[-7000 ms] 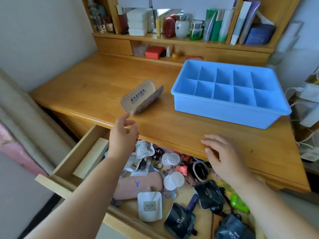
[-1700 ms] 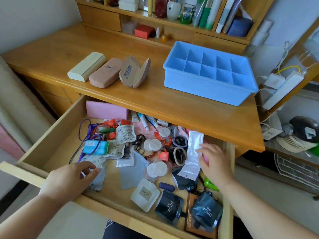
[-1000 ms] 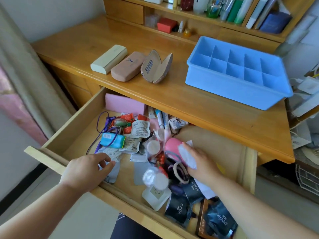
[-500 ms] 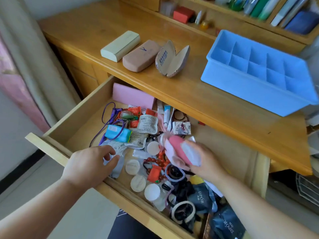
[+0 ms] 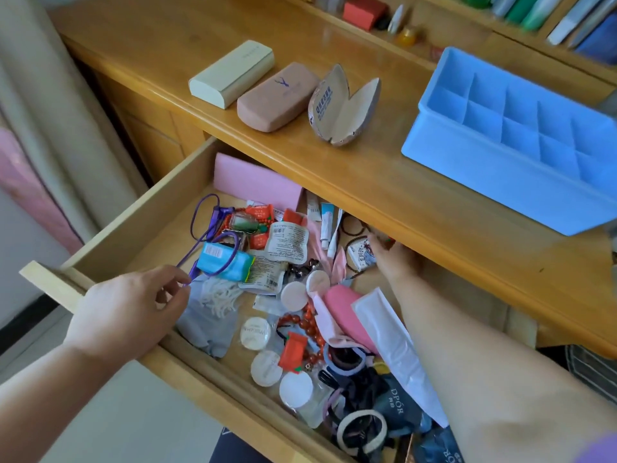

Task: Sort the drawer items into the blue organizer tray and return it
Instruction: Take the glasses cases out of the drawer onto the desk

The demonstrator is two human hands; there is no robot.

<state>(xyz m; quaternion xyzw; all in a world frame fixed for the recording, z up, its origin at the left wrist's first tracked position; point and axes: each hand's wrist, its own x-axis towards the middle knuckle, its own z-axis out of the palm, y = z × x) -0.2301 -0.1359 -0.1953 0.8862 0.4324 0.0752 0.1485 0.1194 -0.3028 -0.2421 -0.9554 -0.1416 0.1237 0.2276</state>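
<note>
The blue organizer tray (image 5: 514, 182) stands on the desk top at the right, and the compartments I can see hold nothing. Below it the open drawer (image 5: 143, 225) is full of loose items: a blue tissue pack (image 5: 223, 262), a purple cord (image 5: 200, 222), round white pads (image 5: 293, 294), red beads (image 5: 307, 325), a pink pouch (image 5: 347, 315), a white packet (image 5: 384, 332), black pouches (image 5: 397, 406) and hair ties (image 5: 362, 426). My left hand (image 5: 133, 312) hovers over the drawer's front left, fingers loosely curled beside the cord. My right hand (image 5: 394, 259) reaches to the drawer's back under the desk edge, its fingertips hidden.
Three glasses cases lie on the desk: a cream one (image 5: 230, 73), a pink one (image 5: 277, 96) and an open one (image 5: 340, 105). A pink box (image 5: 257, 182) and small tubes (image 5: 325, 222) sit at the drawer's back. A shelf with a red box (image 5: 364, 10) runs behind.
My right hand has let go of the pink pouch and white packet and moved to the drawer's back. My left hand has stayed near the front edge. The view has moved closer.
</note>
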